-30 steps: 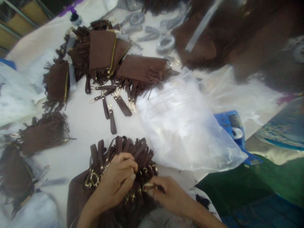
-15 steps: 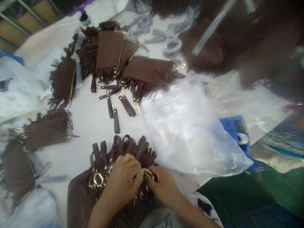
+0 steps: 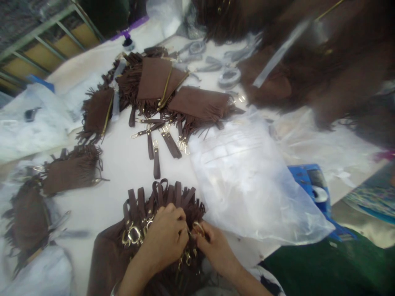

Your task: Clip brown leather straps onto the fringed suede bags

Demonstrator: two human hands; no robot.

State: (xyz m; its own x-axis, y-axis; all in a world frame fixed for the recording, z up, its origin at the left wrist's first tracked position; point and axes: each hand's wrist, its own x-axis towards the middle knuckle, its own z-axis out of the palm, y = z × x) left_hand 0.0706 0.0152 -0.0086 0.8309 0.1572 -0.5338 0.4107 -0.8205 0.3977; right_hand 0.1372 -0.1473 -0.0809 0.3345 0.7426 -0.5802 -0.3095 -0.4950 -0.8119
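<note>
So the thing right under my hands is a bunch of brown straps (image 3: 178, 194) at the lower centre of the frame, bunched together with dark fringe. They're matte, dark chocolate coloured, doubled over into loops that stand up at the top, with shiny gold hardware at the lower ends. My right hand (image 3: 216, 250) has its thumb and fingers pinched on a gold clasp (image 3: 197, 227), just beside my left hand (image 3: 166, 235). That left one is curled over the straps, palm down, but its fingertips are hidden, so I can't tell what they're gripping. A plain brown panel (image 3: 106, 250) sits under the left edge of the bunch, bottom of the frame.

Okay, counts. Two hands, both mine. At least five loops poke up above my left hand (they overlap, so don't hold me to it). Loose short straps (image 3: 156, 161) lie on the table (image 3: 120, 164) around the upper centre, at least five of those too, same gold ends. Fringed pouches (image 3: 154, 78): I make it six, three grouped at the upper centre and three down the left side, with gold zips visible on some.

One big clear plastic bag (image 3: 247, 185) lies right of centre, its lower left side near my right hand. One blue tool (image 3: 308, 185) with a single white roll (image 3: 320, 194) sits just beyond it, towards the right edge.
</note>
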